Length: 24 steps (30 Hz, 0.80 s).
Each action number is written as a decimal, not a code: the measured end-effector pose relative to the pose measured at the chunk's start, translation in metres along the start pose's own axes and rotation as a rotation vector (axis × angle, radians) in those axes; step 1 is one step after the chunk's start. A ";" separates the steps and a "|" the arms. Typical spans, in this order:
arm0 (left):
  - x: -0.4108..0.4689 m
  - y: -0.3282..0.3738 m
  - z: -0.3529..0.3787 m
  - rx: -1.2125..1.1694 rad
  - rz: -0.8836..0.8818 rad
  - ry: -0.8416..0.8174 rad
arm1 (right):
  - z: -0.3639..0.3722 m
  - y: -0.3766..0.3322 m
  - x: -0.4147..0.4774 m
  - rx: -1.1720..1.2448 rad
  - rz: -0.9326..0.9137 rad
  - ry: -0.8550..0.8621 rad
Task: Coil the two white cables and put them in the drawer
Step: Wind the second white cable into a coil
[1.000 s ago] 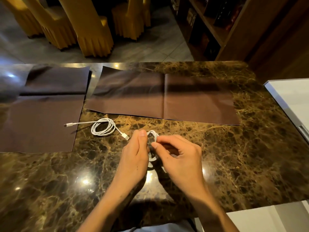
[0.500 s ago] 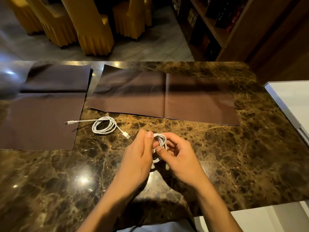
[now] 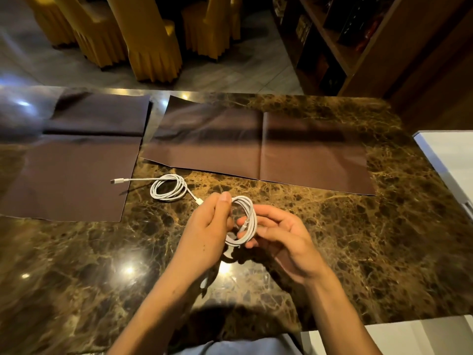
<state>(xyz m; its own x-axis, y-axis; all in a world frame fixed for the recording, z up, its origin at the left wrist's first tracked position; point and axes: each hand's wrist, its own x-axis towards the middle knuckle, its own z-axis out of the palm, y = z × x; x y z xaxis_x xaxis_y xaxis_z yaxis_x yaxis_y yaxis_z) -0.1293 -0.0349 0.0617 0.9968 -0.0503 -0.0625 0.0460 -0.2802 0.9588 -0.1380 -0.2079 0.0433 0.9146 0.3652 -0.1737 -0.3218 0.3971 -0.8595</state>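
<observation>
Held cable: white, wound into a small coil of several turns; raised above the table near its front centre, between the two hands.
Left hand: fingers curled, thumb upright against the coil's left side; it grips the coil.
Right hand: palm turned inward, fingers loosely bent; thumb and fingertips appear to pinch the coil's lower right side, though motion blur hides the exact contact.
Second cable: white, coiled flat on the table, left of and beyond the hands, untouched. One plug end reaches left onto the left cloth; the other lies just beside the left hand's knuckles.
Left cloth: dark brown, spread flat over the table's left part, far edge folded.
Centre cloth: dark brown, creased down the middle, spread along the far side of the table, well apart from the hands.
Table: glossy brown veined marble, with bright light reflections.
White surface: adjoins the table's right edge.
Chairs: yellow-covered, on the floor beyond the table.
Shelving: dark wood, far right.
</observation>
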 end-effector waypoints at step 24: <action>-0.002 -0.007 -0.013 0.125 0.034 -0.054 | 0.011 -0.021 -0.010 -0.716 -0.009 -0.010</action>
<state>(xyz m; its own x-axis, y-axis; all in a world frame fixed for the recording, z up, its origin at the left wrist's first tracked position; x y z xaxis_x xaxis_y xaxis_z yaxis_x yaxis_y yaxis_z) -0.1311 -0.0201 0.0593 0.9925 -0.1121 -0.0490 0.0008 -0.3943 0.9190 -0.1429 -0.2103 0.0680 0.9131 0.3734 -0.1640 -0.0717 -0.2488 -0.9659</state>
